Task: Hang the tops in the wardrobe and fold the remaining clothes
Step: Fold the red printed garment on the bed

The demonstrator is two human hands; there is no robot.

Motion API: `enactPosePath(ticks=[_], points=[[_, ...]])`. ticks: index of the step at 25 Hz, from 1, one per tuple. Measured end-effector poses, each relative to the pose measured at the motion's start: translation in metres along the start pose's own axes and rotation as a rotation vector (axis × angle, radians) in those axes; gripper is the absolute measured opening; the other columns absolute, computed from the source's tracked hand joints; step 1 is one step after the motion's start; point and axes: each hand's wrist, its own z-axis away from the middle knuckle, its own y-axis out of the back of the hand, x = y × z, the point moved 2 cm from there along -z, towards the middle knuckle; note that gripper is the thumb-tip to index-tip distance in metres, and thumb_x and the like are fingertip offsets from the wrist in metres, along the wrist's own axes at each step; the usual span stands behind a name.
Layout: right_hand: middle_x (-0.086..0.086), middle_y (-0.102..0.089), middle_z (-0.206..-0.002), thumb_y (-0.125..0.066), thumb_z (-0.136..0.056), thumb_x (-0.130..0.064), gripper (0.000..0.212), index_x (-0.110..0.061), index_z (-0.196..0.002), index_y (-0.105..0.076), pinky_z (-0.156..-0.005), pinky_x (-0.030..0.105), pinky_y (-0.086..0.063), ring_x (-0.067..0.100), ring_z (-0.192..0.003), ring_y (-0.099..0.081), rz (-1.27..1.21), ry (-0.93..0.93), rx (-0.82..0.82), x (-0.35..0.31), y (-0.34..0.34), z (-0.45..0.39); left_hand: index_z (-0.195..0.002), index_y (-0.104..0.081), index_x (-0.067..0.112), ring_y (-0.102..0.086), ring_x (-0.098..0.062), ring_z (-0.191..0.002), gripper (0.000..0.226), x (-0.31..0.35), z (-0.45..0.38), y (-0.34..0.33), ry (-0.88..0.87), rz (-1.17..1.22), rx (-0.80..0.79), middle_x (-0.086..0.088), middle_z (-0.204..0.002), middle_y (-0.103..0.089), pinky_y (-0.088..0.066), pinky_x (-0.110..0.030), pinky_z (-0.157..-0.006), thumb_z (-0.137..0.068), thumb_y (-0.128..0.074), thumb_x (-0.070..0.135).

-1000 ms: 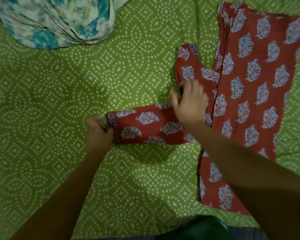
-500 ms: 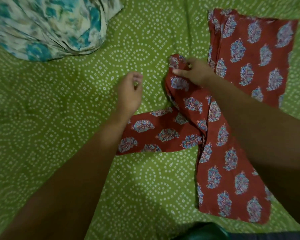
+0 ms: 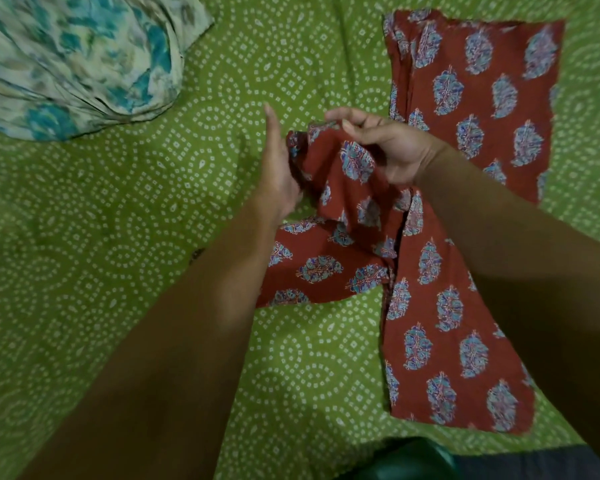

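A red top (image 3: 465,140) printed with blue leaf motifs lies folded lengthwise on the green bedsheet (image 3: 125,237), its sleeve stretched out to the left. My right hand (image 3: 385,143) pinches the top's shoulder edge and lifts it off the sheet. My left hand (image 3: 278,164) is held flat and upright against the left side of the lifted cloth, fingers straight, touching the fabric without a visible grip.
A crumpled cream garment with teal flowers (image 3: 73,60) lies at the top left. A dark green object (image 3: 402,459) shows at the bottom edge. The white-dotted green sheet covers the whole surface.
My left hand left the sleeve's cuff and moved up to the shoulder area. My right hand shifted from pressing the sleeve base to pinching and raising the shoulder edge.
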Motion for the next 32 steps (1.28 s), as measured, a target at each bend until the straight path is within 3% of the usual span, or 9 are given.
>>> enactPosePath(ticks=[2,5,7,10,14,17,20,26,32], points=[[-0.016,-0.064,-0.099,-0.047,-0.097,-0.012,0.022,-0.021,-0.115,-0.056,-0.079,0.013,-0.045,-0.003,-0.095,-0.059,0.072,-0.037,0.075,0.004,0.003,-0.003,-0.127,-0.054,-0.001,-0.060,-0.033,-0.115,0.072,0.004,0.011,0.015,-0.027,-0.069,-0.008,-0.020,-0.123,-0.062,-0.045,-0.049,-0.102,-0.092,-0.041,0.061],[-0.013,-0.054,-0.103,-0.059,-0.094,-0.018,0.040,-0.016,-0.132,-0.045,-0.085,0.026,-0.050,0.013,-0.103,-0.056,0.359,-0.068,0.290,0.023,0.008,-0.006,-0.086,-0.056,0.010,-0.070,-0.023,-0.071,0.023,0.008,0.037,0.052,-0.083,-0.301,0.264,-0.006,-0.078,-0.067,-0.058,-0.037,-0.068,-0.091,-0.062,0.031],[-0.016,-0.052,-0.106,-0.059,-0.092,-0.026,0.037,-0.023,-0.127,-0.049,-0.094,0.044,-0.045,0.020,-0.111,-0.051,0.625,0.035,0.562,0.040,0.005,0.006,-0.074,-0.048,0.019,-0.061,-0.016,-0.061,0.024,0.011,0.062,0.079,-0.191,-0.588,0.523,0.001,-0.069,-0.056,-0.053,-0.034,-0.063,-0.092,-0.061,0.028],[-0.002,-0.049,-0.122,-0.054,-0.091,-0.035,0.035,-0.022,-0.124,-0.049,-0.092,0.038,-0.033,0.021,-0.114,-0.042,0.963,0.159,0.728,0.066,-0.030,0.045,-0.073,-0.051,0.017,-0.057,-0.018,-0.072,0.029,0.007,0.093,0.110,-0.204,-0.855,0.724,-0.001,-0.072,-0.058,-0.050,-0.038,-0.072,-0.089,-0.063,0.039],[0.005,-0.038,-0.120,-0.053,-0.084,-0.058,0.057,-0.020,-0.125,-0.046,-0.088,0.042,-0.034,0.023,-0.107,-0.036,1.281,0.248,0.580,0.115,-0.097,0.085,-0.097,-0.064,0.007,-0.067,-0.011,-0.066,0.023,-0.009,0.119,0.111,0.095,-0.252,0.559,-0.001,-0.081,-0.071,-0.054,-0.036,-0.089,-0.088,-0.067,0.028],[0.005,-0.036,-0.118,-0.053,-0.077,-0.068,0.067,-0.023,-0.125,-0.043,-0.081,0.038,-0.037,0.022,-0.094,-0.036,1.567,0.303,0.480,0.146,-0.134,0.079,-0.122,-0.055,0.006,-0.062,-0.010,-0.088,0.033,-0.020,0.126,0.108,-0.121,-0.618,0.707,-0.001,-0.113,-0.063,-0.046,-0.015,-0.077,-0.099,-0.049,0.028],[0.007,-0.035,-0.119,-0.061,-0.079,-0.042,0.056,-0.025,-0.127,-0.037,-0.073,0.037,-0.028,0.024,-0.087,-0.035,1.708,0.453,0.539,0.153,-0.148,0.058,-0.122,-0.047,0.001,-0.055,-0.014,-0.093,0.033,-0.021,0.132,0.101,-0.378,-0.915,0.889,0.000,-0.103,-0.056,-0.030,-0.016,-0.069,-0.102,-0.042,0.026],[0.011,-0.047,-0.093,-0.076,-0.060,0.002,0.069,-0.013,-0.119,-0.043,-0.055,0.031,-0.045,0.023,-0.070,-0.049,1.538,0.489,0.653,0.137,-0.133,0.045,-0.128,-0.043,0.007,-0.062,-0.022,-0.096,0.045,-0.026,0.127,0.120,-0.397,-1.006,0.791,-0.008,-0.108,-0.064,-0.041,-0.021,-0.075,-0.095,-0.054,0.036],[0.014,-0.057,-0.103,-0.063,-0.072,-0.004,0.056,-0.011,-0.124,-0.043,-0.069,0.041,-0.053,0.030,-0.083,-0.064,1.540,0.420,0.318,0.175,-0.136,0.079,-0.133,-0.040,0.003,-0.062,-0.044,-0.086,0.045,-0.058,0.119,0.142,-0.313,-1.276,0.849,-0.027,-0.100,-0.064,-0.040,-0.038,-0.066,-0.099,-0.044,0.033]])
